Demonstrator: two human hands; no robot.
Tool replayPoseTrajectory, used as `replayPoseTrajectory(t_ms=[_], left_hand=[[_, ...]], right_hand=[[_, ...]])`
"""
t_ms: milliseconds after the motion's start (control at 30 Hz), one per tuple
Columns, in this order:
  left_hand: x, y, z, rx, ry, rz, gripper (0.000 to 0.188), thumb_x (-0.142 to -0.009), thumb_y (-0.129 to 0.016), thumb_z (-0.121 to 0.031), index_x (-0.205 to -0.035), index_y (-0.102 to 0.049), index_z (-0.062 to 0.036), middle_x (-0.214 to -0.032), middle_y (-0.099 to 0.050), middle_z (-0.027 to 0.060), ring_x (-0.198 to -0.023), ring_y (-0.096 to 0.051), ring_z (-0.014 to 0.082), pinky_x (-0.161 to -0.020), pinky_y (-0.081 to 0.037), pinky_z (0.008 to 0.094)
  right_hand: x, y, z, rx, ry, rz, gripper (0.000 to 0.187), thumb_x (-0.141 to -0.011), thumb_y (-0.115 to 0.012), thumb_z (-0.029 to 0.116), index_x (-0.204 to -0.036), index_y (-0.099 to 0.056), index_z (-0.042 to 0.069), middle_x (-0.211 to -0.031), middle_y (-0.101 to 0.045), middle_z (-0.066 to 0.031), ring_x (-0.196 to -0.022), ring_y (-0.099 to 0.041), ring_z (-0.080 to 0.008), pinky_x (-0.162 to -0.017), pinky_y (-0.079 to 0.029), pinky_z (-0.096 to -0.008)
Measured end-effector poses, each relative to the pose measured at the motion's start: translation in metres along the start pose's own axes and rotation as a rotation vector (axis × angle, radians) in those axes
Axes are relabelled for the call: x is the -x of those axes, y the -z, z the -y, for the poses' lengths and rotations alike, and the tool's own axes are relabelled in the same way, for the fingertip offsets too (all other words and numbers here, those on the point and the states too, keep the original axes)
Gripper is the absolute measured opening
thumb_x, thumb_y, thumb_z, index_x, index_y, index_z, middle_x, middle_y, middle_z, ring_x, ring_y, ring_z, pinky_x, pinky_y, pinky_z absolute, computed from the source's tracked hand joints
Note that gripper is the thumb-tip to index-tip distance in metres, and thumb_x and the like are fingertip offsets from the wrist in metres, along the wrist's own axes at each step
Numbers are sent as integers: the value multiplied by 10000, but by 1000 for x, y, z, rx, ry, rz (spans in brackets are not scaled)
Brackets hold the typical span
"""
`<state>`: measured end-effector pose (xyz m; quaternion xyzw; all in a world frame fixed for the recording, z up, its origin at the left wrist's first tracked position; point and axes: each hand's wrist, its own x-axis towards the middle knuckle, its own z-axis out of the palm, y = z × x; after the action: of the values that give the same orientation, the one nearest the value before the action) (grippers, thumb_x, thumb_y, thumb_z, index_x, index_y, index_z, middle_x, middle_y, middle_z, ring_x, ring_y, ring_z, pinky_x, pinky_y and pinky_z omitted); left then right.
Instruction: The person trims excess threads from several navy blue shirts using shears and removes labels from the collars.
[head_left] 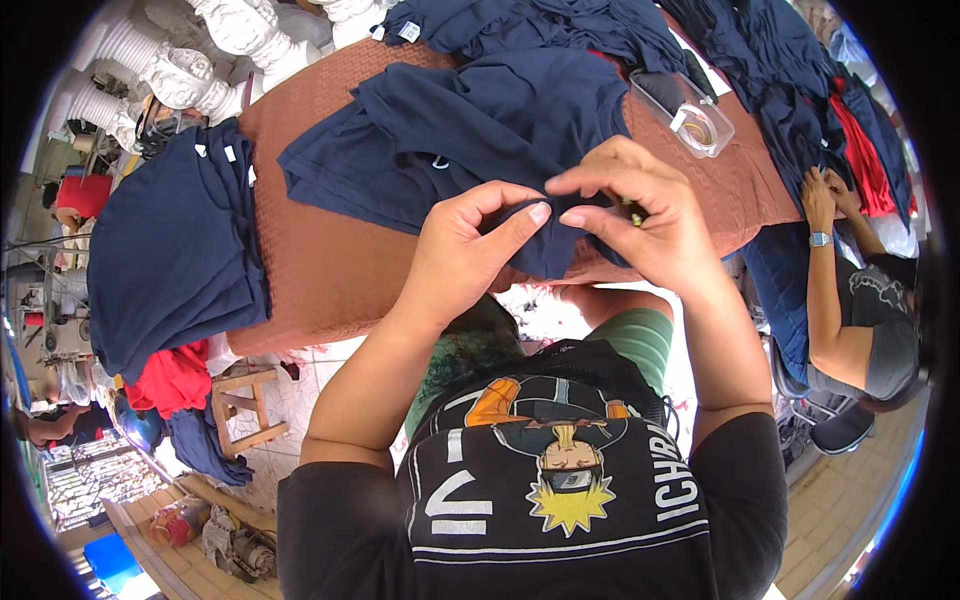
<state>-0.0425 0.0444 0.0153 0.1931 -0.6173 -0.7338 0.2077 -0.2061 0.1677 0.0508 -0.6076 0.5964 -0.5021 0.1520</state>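
My left hand (465, 245) pinches an edge of a navy blue garment (545, 240) between thumb and forefinger. Close beside it is my right hand (645, 215), its thumb and forefinger a little apart at the same edge. Its other fingers curl round a small yellow-green and dark thing (634, 212), mostly hidden in the palm. The rest of the navy garment (480, 120) spreads in loose folds over the brown table cover (300, 270), with a small white mark on it.
A stack of navy garments (180, 250) lies at the table's left end. Past the garment, a clear plastic box (690, 125) holds a roll of tape. More navy cloth (560, 25) lies at the far side. On the right a co-worker (850, 310) handles navy and red cloth. A wooden stool (245, 410) stands lower left.
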Motion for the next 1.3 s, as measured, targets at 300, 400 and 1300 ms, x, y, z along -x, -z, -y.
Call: replayPoseTrajectory(t_ms=[300, 400, 1300], left_hand=[[5, -4, -6, 127, 22, -84, 186, -931, -647, -135, -1013, -673, 30, -870, -676, 18, -741, -591, 46, -637, -499, 212], [7, 2, -7, 137, 31, -88, 204, -939, -638, -136, -1027, -671, 45, -907, -681, 24, -784, -589, 44, -708, -497, 208], [-13, -5, 13, -810, -781, -322, 209, -816, -621, -12, -1020, -642, -53, -956, -648, 105, -909, -635, 248, -808, -499, 319]], right_hand=[[13, 1, 13, 60, 200, 70, 143, -745, -732, 8, -857, -643, 10, -831, -611, -68, -706, -639, -202, -591, -485, -287], [13, 15, 22, 103, 8, 172, 204, -752, -764, 127, -872, -642, 16, -843, -626, -80, -716, -640, -224, -616, -485, -308], [16, -6, -18, 196, -90, -256, 210, -792, -743, 12, -977, -659, 64, -686, -587, 25, -625, -541, -50, -581, -441, -220]])
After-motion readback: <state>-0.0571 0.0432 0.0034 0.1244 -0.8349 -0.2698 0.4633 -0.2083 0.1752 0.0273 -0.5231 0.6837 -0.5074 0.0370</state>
